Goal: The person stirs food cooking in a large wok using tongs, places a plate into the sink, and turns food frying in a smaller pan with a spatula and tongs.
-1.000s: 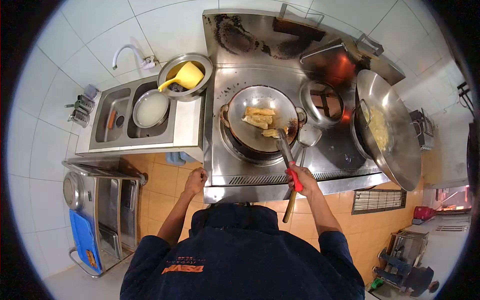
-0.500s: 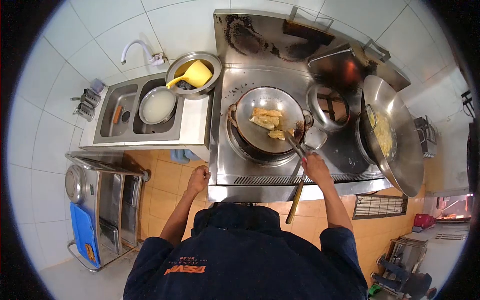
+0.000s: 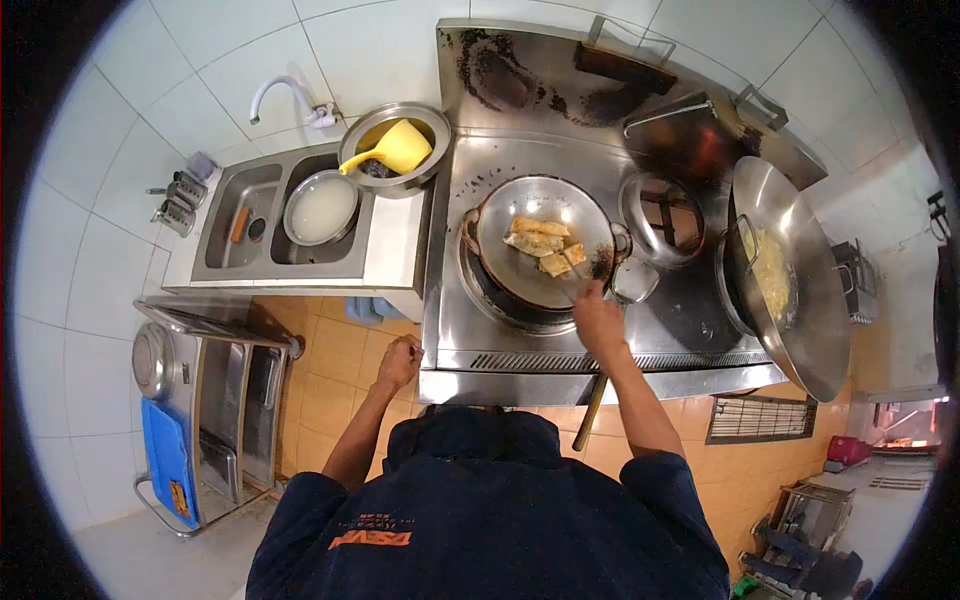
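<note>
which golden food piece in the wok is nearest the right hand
The lower-right piece, toward the right hand; the others lie farther up the wok.

"What crowds your right hand?"

"My right hand (image 3: 600, 325) is hemmed in. Ahead, the right handle (image 3: 622, 241) of the pan (image 3: 580, 212) juts out; just beside, the ladle head (image 3: 635, 280) lies on the steel, and its wooden shaft (image 3: 591, 412) pokes past the stove's front edge (image 3: 500, 387)."

"Farther right?"

"A metal ring (image 3: 634, 232) sits near that handle, then the tilted big wok (image 3: 815, 235) walls me off."

"And left?"

"Roomier: bare steel runs left of the pan, and my left hand (image 3: 402, 360) has open space over the floor."
</note>
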### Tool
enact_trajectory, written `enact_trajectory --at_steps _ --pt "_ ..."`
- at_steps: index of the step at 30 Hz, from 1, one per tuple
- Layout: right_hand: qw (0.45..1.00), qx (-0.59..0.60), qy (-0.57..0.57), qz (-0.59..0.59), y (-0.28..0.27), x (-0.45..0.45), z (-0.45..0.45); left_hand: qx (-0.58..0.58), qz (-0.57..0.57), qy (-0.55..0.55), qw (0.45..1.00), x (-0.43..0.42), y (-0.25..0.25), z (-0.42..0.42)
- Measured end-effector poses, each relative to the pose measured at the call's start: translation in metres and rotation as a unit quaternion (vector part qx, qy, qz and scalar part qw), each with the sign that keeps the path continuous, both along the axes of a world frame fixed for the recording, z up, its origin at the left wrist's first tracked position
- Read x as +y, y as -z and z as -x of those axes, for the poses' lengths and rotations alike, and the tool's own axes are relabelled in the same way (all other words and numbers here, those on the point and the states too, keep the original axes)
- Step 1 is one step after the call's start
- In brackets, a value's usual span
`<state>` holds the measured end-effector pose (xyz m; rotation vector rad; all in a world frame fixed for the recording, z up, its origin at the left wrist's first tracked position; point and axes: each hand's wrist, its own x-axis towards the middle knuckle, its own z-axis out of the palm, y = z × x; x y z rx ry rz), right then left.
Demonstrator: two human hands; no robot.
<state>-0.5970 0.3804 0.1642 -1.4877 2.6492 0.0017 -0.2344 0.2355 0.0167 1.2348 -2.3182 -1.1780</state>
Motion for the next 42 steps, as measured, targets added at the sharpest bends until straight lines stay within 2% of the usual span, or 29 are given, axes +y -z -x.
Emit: enact_trajectory --at_steps 1,7,10,14,19,22,25,28,31,33,34,35,37,42 --pt "1.0 -0.011 0.006 -0.008 0.002 -0.008 -0.01 0.001 -0.005 0.0 1.0 0.0 0.0 0.001" --pt "0.983 0.161 -0.087 0.031 0.022 -0.041 -0.04 -0.001 0.009 -0.009 1.0 0.003 -0.001 -0.001" --pt "0.966 0.241 -0.094 -0.002 0.05 -0.067 -0.047 -0.016 -0.002 0.01 1.0 0.001 0.004 -0.006" --pt "0.973 0.207 -0.105 -0.006 0.07 -0.083 -0.047 -0.019 -0.014 -0.004 1.0 0.004 -0.01 -0.002" --pt "0.983 0.145 -0.105 -0.042 0.05 -0.065 -0.047 -0.008 -0.006 -0.003 1.0 0.008 -0.01 -0.006" --pt "0.992 0.106 -0.068 0.007 0.042 -0.06 -0.047 -0.038 -0.024 0.002 0.999 0.008 -0.006 -0.007" --pt "0.99 0.115 -0.081 0.011 0.019 -0.056 -0.051 -0.057 -0.015 0.008 0.998 0.007 0.001 -0.006" --pt "0.982 0.095 -0.08 0.143 0.038 -0.06 -0.045 -0.027 -0.018 0.002 0.999 0.004 0.003 -0.004" --pt "0.925 0.035 -0.108 0.363 0.054 -0.065 -0.043 -0.005 0.002 0.01 1.0 0.003 -0.002 -0.002" --pt "0.925 -0.199 -0.013 0.324 0.083 -0.059 -0.044 -0.01 -0.002 0.009 1.0 0.004 -0.005 0.0" --pt "0.893 -0.322 0.041 0.312 0.084 -0.054 -0.047 -0.012 -0.003 0.008 1.0 0.003 -0.005 0.0" --pt "0.845 -0.428 0.108 0.301 0.085 -0.048 -0.051 -0.009 -0.004 0.01 1.0 0.003 -0.005 0.0" --pt "0.678 -0.629 0.248 0.287 0.057 -0.032 -0.062 -0.002 -0.008 0.012 1.0 0.005 -0.002 0.0" --pt "0.578 -0.718 0.307 0.238 0.061 0.003 -0.026 -0.01 -0.016 0.018 1.0 0.006 -0.003 0.003"
